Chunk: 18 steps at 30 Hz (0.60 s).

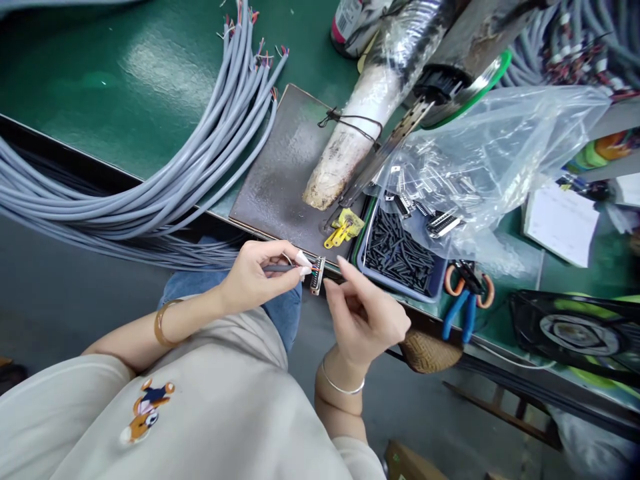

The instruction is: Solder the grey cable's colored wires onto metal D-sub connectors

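Note:
My left hand (265, 272) pinches the end of a grey cable (277, 268), with white wrapping on the tips of its thumb and forefinger. Thin coloured wires run from that end to a D-sub connector (317, 275) with a metal rim, just past the fingertips at the table's edge. Right of the connector is my right hand (367, 310). Its thumb and forefinger are apart with nothing visible between them, and the other fingers are curled. Behind the hands, yellow-handled tweezers or snips (343, 230) rest on a dark board (280, 160).
A blue tray (400, 283) holds short black tubes, with a plastic bag (480, 167) of connectors over it. Pliers (465, 300) lie right of it. A wrapped tube (360, 127) slants over the board. Grey cables (200, 180) spread leftward; a black fan (575, 333) stands right.

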Motion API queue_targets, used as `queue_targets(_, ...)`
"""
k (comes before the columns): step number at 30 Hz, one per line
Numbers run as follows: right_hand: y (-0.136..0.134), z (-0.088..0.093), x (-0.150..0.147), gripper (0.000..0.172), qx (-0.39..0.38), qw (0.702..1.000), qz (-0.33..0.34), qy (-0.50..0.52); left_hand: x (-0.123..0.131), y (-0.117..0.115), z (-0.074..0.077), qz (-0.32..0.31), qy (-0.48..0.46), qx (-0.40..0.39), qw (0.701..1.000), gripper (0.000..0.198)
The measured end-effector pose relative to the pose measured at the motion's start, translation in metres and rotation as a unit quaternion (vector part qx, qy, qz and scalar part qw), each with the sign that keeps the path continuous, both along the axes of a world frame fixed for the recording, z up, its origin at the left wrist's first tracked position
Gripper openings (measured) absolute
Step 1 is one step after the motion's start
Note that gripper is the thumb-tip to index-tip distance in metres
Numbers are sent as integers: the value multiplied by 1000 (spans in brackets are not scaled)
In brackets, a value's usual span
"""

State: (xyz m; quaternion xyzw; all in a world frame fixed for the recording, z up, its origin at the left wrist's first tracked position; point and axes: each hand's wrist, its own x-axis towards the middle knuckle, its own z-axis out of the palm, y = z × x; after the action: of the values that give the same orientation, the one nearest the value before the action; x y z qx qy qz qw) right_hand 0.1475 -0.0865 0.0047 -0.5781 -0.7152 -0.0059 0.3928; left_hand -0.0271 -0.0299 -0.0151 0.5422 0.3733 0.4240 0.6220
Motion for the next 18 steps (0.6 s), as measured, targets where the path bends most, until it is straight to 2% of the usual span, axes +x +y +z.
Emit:
queue_targets(2,1,-1,3,30,20,997,33,-70,0,0,0,-4,-21,-12,1000,11)
queue_targets(4,3,-1,4,22,31,992,50,-115,0,1,1,-10,-42,-24,999,11)
queue_targets(8,8,-3,5,17,41,987,56,-144,0,3,2,-30,-84,-69,994,17)
queue_targets(11,11,-2,7,22,42,985,76,-149,-3,5,3,-62,-110,-106,986,25)
queue_targets(14,12,1,7,18,27,985,83,-147,-7,5,2,-92,-117,-126,981,24)
queue_targets(18,11,8,2,4,-47,992,91,-70,-5,1,1,-63,-83,-65,992,14)
